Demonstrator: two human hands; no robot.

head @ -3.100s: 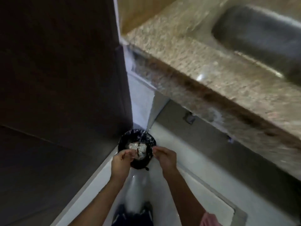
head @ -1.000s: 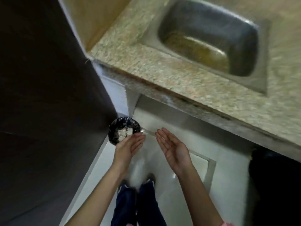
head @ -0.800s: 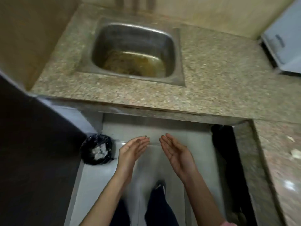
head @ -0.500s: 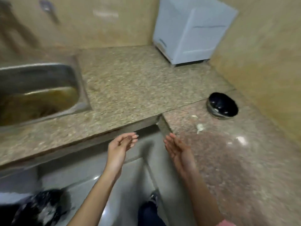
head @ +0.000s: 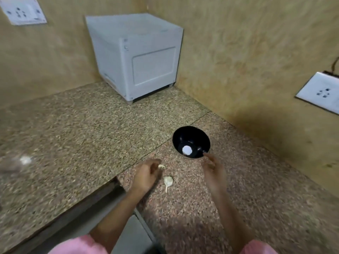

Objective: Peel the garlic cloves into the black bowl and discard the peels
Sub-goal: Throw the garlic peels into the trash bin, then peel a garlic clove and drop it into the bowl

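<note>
On the speckled granite counter [head: 266,184], the left hand [head: 146,174] curls against a small pale garlic clove [head: 161,166], grip indeterminate, while the relaxed, empty right hand [head: 211,166] sits just beside the round black bowl [head: 194,136].

You won't find any readable text here. The white box [head: 135,57] has a tiny mark near its top corner and some print low on its side, both too blurry to read.
</note>
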